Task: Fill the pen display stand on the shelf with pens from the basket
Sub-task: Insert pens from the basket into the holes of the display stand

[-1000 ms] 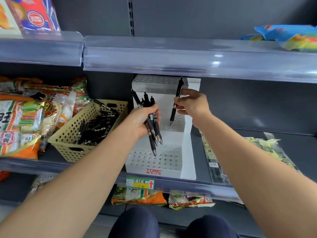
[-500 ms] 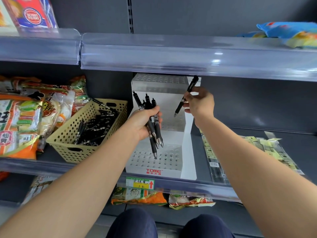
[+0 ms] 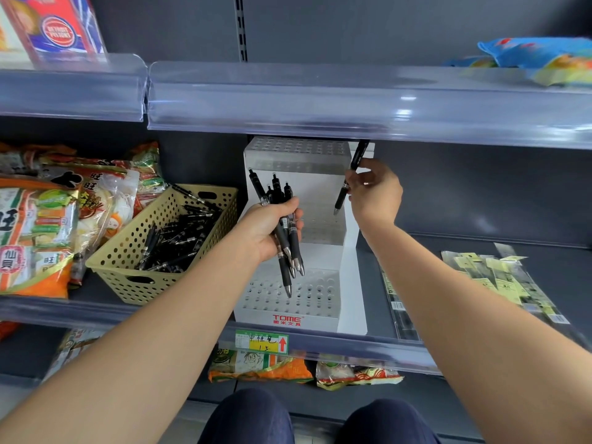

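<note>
A white tiered pen display stand [image 3: 320,187] with rows of holes stands on the middle shelf; no pens sit in the holes I can see. My left hand [image 3: 267,229] grips a bundle of several black pens [image 3: 285,232], tips down, in front of the stand's lower tiers. My right hand [image 3: 374,193] pinches a single black pen [image 3: 349,179], tilted with its tip down-left, near the stand's upper right corner. A beige perforated basket [image 3: 128,251] left of the stand holds several more black pens [image 3: 179,238].
Snack bags [image 3: 48,219] crowd the shelf left of the basket. Flat packaged items [image 3: 490,277] lie on the shelf to the right. A clear shelf edge [image 3: 352,100] overhangs the stand's top. A price label [image 3: 261,341] sits on the front rail below.
My right hand has carried its pen up and to the right, from the middle tier toward the stand's top right corner. My left hand has held its bundle nearly still.
</note>
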